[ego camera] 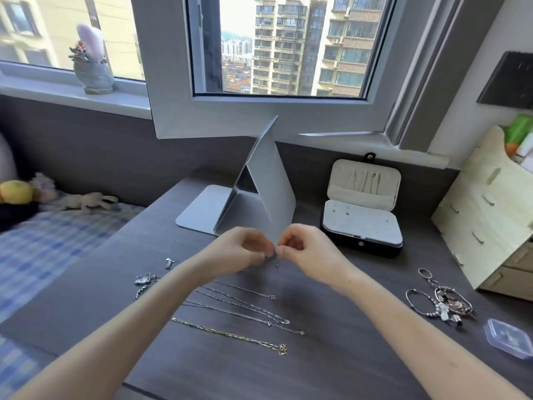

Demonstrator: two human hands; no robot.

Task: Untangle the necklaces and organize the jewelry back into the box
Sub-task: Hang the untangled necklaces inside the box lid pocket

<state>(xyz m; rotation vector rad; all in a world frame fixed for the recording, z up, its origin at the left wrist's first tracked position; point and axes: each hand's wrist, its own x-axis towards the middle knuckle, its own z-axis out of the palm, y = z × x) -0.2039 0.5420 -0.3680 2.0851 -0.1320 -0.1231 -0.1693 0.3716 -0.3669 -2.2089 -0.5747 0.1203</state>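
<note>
At the far left a bed (43,241) with a checked cover runs along the left edge of the table (331,370). Just inside that edge lie a few silver charms (145,279).

The left forearm comes in from the lower left corner and rises to the left hand (239,249), held above the table near its middle. Its fingers are curled, thumb and fingertips pinching a small silver piece (272,257). The right hand (305,252) meets it from the other side, fingers curled the same way and pinching the same piece, so the two hands nearly touch. The right forearm slopes down to the lower right corner.

Under the wrists, four thin chains (239,310) lie stretched out side by side and apart, with a gold chain (230,334) nearest the person. Bare table shows in front of them.

Behind the hands stands a folded mirror stand (259,192). To its right the jewelry box (362,226) sits open, lid upright, well apart from the hands. Further right lies a heap of bracelets and rings (444,301), then a clear plastic case (509,340) near the right edge, and a wooden organizer (490,212) behind.
</note>
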